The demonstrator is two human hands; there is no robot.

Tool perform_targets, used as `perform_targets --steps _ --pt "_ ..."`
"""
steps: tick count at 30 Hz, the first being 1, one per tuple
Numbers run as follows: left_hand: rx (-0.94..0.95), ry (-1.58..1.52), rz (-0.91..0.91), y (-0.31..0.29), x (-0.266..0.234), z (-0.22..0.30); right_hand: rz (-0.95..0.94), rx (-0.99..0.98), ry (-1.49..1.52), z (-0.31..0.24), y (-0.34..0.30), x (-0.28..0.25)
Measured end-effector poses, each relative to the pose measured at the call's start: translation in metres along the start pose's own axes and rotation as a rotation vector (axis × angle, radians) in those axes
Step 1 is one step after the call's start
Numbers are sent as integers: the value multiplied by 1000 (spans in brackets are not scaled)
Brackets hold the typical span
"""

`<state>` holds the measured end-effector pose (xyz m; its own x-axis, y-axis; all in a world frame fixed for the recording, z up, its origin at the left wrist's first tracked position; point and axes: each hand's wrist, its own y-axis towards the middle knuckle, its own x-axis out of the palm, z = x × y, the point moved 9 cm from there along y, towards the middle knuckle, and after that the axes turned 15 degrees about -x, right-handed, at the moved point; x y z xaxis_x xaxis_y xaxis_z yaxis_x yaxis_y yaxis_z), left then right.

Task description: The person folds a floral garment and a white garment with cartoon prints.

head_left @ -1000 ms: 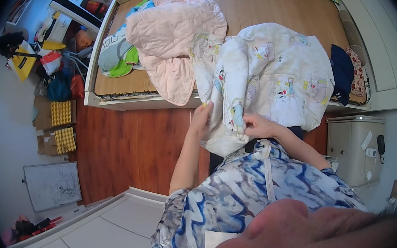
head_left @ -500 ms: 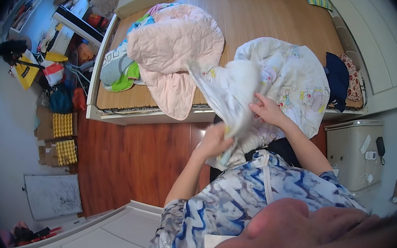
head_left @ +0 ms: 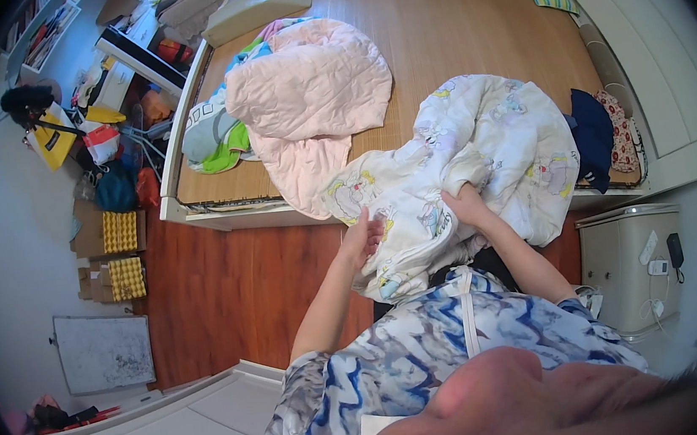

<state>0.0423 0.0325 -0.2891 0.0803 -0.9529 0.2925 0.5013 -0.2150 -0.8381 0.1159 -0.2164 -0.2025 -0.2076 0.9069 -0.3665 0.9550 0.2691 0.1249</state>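
Observation:
A white quilt [head_left: 400, 180] with a colourful cartoon print hangs over the bed's front edge, spreading across the bed and down against my body. My left hand [head_left: 362, 238] rests against the quilt's left edge, its thumb raised and its fingers apart. My right hand [head_left: 464, 205] grips a bunched fold near the quilt's middle; its fingertips are partly hidden by the cloth. To the left, a pink quilted blanket [head_left: 309, 81] lies in a heap and droops over the bed's edge, close to the white quilt's left corner.
The bed [head_left: 417, 19] has a bare tan surface. Green and grey bedding [head_left: 217, 138] lies at its left, dark blue cloth [head_left: 591, 137] at its right. A beige cabinet [head_left: 625, 265] stands right of me. Egg trays [head_left: 121, 233] and a whiteboard [head_left: 104, 352] line the left wall.
The lifted, folded part of the white quilt has come down and spread leftward, showing its print. My left hand has loosened and moved slightly left; my right hand has shifted slightly lower.

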Motion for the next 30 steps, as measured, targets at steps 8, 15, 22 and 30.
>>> perform_targets --steps 8,15,22,30 --pt "-113 -365 220 73 -46 -20 -143 75 -290 -24 -6 0" --pt "-129 -419 -335 80 61 22 -120 -341 -405 -88 2 4" --pt "68 -535 -28 89 -23 16 -144 104 -497 -65 4 -29" --pt "747 -434 -159 -57 -4 178 376 -335 -142 -152 24 -104"
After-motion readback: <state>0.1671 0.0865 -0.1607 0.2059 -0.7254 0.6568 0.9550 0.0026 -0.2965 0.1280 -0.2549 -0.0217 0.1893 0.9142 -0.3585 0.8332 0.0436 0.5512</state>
